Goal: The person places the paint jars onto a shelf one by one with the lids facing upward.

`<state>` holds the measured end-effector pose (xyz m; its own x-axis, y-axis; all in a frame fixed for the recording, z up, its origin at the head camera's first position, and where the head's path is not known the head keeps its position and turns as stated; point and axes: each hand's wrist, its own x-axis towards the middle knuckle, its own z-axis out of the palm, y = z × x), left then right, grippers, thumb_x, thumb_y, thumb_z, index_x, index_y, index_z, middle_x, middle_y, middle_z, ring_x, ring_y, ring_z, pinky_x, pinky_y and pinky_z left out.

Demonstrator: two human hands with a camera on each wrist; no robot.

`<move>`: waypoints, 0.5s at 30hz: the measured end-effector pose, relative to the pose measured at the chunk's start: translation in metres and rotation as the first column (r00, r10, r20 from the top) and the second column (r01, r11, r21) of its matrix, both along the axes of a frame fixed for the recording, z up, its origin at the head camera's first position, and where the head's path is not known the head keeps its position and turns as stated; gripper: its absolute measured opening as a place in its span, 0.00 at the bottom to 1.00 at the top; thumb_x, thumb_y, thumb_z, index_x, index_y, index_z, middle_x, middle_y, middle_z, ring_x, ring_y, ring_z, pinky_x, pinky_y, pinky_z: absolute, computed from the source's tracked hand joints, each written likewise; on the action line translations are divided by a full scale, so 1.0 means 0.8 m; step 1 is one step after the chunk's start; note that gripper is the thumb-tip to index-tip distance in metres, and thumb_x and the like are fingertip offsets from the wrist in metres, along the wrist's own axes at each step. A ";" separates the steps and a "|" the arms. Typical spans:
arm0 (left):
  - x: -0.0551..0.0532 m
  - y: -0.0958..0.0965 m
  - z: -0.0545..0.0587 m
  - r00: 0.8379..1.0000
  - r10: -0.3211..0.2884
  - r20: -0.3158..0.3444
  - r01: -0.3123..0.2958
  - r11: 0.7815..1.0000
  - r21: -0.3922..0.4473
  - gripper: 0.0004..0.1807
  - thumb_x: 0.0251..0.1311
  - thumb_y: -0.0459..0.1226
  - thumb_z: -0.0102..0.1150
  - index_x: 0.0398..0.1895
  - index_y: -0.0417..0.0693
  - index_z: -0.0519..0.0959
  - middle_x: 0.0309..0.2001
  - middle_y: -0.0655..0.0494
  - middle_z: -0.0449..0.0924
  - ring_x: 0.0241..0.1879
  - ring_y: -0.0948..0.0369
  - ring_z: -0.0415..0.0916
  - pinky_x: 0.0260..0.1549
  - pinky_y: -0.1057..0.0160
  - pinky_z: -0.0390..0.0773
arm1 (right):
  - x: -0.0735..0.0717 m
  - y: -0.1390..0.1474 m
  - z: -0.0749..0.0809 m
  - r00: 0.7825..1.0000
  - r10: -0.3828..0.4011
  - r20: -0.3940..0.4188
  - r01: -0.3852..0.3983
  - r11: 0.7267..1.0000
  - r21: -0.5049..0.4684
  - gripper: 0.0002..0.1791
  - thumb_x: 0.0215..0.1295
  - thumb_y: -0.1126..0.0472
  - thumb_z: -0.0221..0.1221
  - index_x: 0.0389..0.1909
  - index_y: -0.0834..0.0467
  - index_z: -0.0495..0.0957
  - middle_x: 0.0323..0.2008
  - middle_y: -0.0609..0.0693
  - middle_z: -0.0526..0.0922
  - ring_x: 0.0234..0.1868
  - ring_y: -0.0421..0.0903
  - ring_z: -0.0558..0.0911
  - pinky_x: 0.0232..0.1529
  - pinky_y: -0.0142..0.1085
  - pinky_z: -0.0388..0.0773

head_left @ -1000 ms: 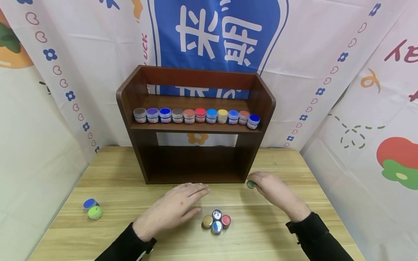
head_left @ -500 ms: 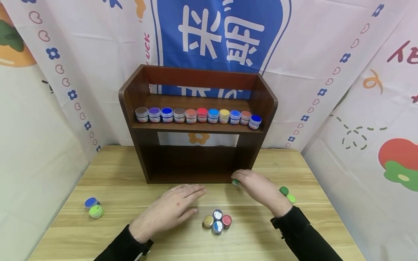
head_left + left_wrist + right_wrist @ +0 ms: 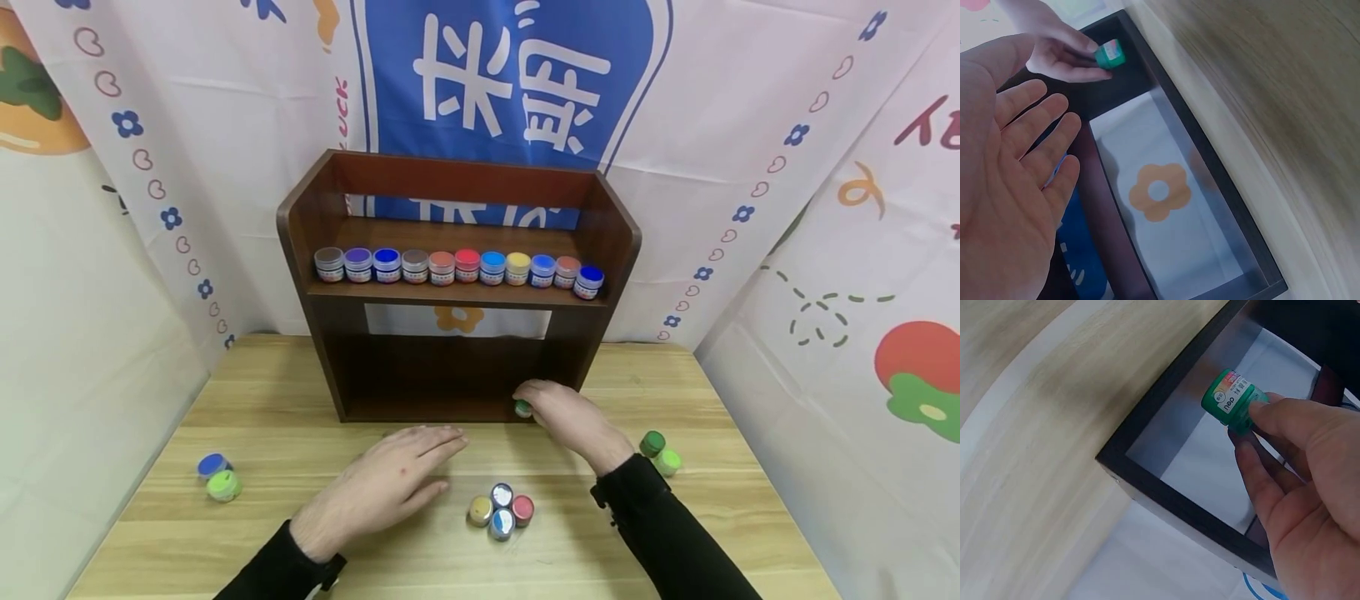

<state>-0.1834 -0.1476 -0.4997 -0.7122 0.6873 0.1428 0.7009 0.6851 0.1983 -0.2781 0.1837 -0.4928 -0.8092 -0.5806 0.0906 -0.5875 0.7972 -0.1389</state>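
Observation:
A small green paint jar (image 3: 1230, 394) with a white label is pinched between the thumb and fingers of my right hand (image 3: 573, 421). In the head view that hand is at the front right of the lower compartment of a dark brown wooden shelf (image 3: 435, 415). My left hand (image 3: 393, 479), its fingers extended, is over the table just in front of the shelf and holds nothing. Beside it on the table stands a cluster of several jars (image 3: 501, 523), with gold, red and silvery-blue tops. A row of several paint jars (image 3: 467, 265) lines the upper shelf.
On the table's left are a blue jar (image 3: 214, 466) and a light green jar (image 3: 223, 486). To the right, near my right sleeve, stand a dark green jar (image 3: 652, 442) and a light green jar (image 3: 667, 462). A printed cloth (image 3: 690, 167) hangs behind the shelf.
My right hand has carried the green jar leftward from beside the shelf's right corner to its lower compartment. Two green jars at right have come into view. The left hand has hardly moved.

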 end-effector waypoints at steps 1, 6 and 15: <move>0.000 -0.001 0.000 1.000 -0.001 -0.002 0.001 1.000 0.001 0.35 0.86 0.49 0.69 0.90 0.55 0.73 0.86 0.55 0.79 0.83 0.52 0.80 0.84 0.39 0.82 | -0.002 -0.001 -0.002 1.000 -0.006 0.003 0.006 1.000 -0.002 0.17 0.83 0.73 0.65 0.66 0.60 0.90 0.63 0.56 0.94 0.68 0.55 0.93 0.73 0.50 0.92; 0.001 -0.001 -0.001 1.000 0.001 -0.005 -0.001 1.000 -0.005 0.35 0.86 0.48 0.69 0.90 0.55 0.73 0.86 0.55 0.79 0.83 0.52 0.80 0.83 0.39 0.82 | -0.011 -0.007 -0.011 1.000 -0.028 0.007 0.028 1.000 -0.004 0.17 0.83 0.73 0.65 0.65 0.59 0.90 0.63 0.55 0.94 0.67 0.54 0.93 0.72 0.49 0.92; -0.001 0.000 -0.001 1.000 0.004 0.018 -0.004 1.000 -0.019 0.35 0.87 0.48 0.68 0.90 0.54 0.73 0.87 0.55 0.78 0.83 0.51 0.80 0.84 0.38 0.81 | -0.023 -0.011 -0.018 1.000 -0.028 -0.012 0.028 0.999 -0.028 0.18 0.81 0.76 0.64 0.64 0.61 0.89 0.62 0.57 0.94 0.64 0.54 0.93 0.68 0.47 0.94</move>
